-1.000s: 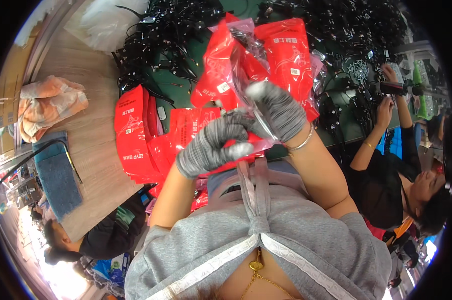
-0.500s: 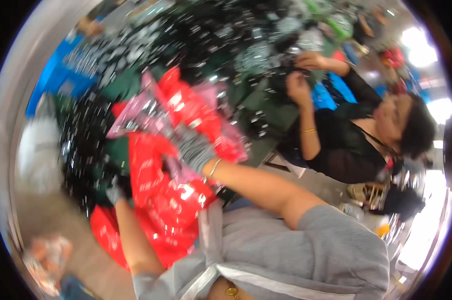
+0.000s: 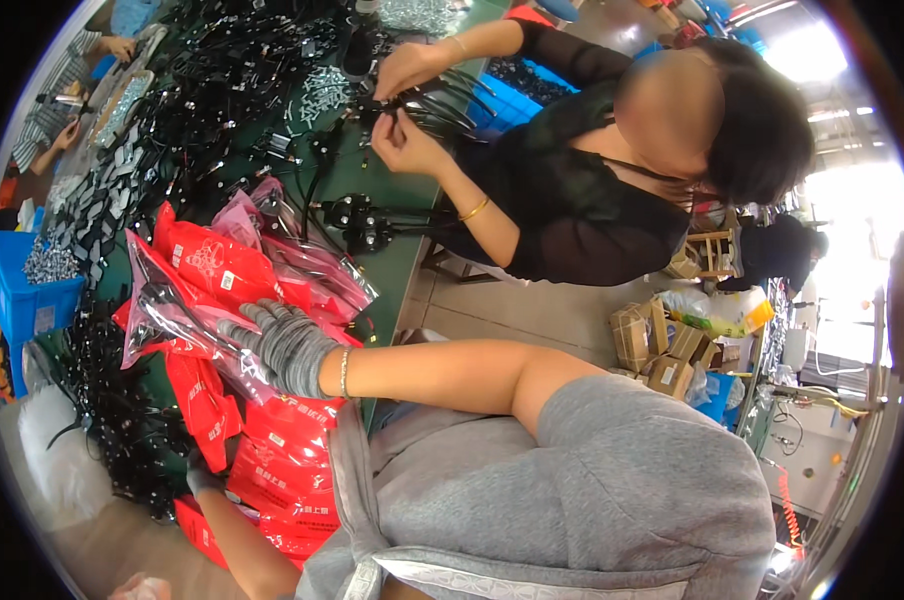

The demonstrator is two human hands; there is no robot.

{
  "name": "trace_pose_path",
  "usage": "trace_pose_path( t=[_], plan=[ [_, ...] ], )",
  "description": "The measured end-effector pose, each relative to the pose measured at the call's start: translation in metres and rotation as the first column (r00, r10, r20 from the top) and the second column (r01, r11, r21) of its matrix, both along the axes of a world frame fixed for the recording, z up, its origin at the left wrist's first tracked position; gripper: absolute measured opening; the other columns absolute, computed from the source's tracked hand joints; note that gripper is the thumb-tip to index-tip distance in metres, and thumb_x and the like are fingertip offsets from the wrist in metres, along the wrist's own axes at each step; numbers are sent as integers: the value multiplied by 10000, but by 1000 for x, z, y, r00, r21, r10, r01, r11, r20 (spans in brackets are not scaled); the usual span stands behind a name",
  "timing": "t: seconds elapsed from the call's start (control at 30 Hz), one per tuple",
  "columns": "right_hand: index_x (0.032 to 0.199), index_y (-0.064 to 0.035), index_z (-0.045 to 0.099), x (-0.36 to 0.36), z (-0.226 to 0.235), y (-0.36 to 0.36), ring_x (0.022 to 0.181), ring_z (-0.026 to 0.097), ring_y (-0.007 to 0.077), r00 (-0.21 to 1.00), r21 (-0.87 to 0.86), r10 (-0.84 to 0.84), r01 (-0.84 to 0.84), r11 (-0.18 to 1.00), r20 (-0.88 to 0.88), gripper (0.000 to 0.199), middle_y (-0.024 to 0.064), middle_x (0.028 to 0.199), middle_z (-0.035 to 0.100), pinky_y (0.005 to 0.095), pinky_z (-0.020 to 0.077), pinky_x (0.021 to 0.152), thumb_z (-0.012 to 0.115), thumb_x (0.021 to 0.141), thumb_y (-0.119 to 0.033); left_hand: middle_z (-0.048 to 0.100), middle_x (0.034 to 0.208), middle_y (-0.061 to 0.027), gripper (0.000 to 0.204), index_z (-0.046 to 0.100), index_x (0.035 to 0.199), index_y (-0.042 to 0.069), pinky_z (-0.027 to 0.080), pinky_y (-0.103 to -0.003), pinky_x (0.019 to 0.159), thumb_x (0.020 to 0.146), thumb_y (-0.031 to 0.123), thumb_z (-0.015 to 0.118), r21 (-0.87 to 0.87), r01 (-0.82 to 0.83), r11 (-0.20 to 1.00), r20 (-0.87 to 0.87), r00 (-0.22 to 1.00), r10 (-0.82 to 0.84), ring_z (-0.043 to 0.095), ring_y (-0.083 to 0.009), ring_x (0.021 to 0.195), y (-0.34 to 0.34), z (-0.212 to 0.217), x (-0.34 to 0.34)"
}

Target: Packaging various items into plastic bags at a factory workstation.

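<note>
My right hand (image 3: 290, 347), in a grey striped glove, grips the lower part of a pinkish clear plastic bag (image 3: 162, 300) with a dark part inside. Just beyond it lie a red plastic bag (image 3: 212, 265) and another pinkish clear bag (image 3: 317, 270), on a green table (image 3: 117, 268). My left hand (image 3: 202, 473), gloved in grey, is low at the left beside a heap of black parts (image 3: 127, 435); its fingers are mostly hidden. Several red printed bags (image 3: 282, 465) hang or lie between my forearms, against my body.
A co-worker (image 3: 592, 190) at the right handles black cabled parts (image 3: 382, 105) over the table. Loose black and metal pieces (image 3: 202, 110) cover the far side. A blue bin (image 3: 34, 290) of small metal parts stands left. Cardboard boxes (image 3: 662, 345) sit on the floor.
The view has swung to the right and steadied. The bags and both my hands now appear farther left and lower. The co-worker's hands have come together over the black parts.
</note>
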State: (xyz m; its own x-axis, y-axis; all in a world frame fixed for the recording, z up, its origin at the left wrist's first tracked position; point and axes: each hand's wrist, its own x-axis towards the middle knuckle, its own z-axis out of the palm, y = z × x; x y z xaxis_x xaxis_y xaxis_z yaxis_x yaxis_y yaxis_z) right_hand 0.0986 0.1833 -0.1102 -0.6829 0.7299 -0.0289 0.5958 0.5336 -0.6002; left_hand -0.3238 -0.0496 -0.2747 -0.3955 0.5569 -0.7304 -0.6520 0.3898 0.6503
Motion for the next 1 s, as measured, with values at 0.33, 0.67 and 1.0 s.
trace_pose_path(
  t=[0.33, 0.67, 1.0],
  plan=[
    [1452, -106, 329, 11, 31, -13, 1240, 444, 352, 972, 71, -4, 22, 997, -234, 710, 169, 1365, 452, 518, 247, 1107, 599, 808, -237, 439, 564, 81, 194, 575, 834, 141, 326, -228, 467, 964, 284, 562, 332, -6, 943, -100, 994, 41, 351, -56, 473, -69, 118, 144],
    [1425, -101, 400, -54, 84, -31, 1349, 372, 245, 474, 186, 384, -412, 892, -792, 571, 99, 1376, 473, 443, 203, 1151, 568, 932, -334, 523, 745, 7, 466, 526, 1147, 49, 367, -231, 497, 782, 206, 768, 270, 325, 906, -692, 720, -52, 459, -88, 554, -32, 190, 273],
    [1209, -48, 539, -27, 74, -61, 1054, 530, 149, 388, -386, -14, -921, -57, -922, 432, 44, 1079, 595, 343, 414, 973, 484, 983, -412, 565, 807, -40, 329, 568, 1066, 34, 449, -314, 571, 822, 215, 696, 382, 306, 872, -681, 731, 42, 522, -135, 623, -9, 210, 314]
  ],
)
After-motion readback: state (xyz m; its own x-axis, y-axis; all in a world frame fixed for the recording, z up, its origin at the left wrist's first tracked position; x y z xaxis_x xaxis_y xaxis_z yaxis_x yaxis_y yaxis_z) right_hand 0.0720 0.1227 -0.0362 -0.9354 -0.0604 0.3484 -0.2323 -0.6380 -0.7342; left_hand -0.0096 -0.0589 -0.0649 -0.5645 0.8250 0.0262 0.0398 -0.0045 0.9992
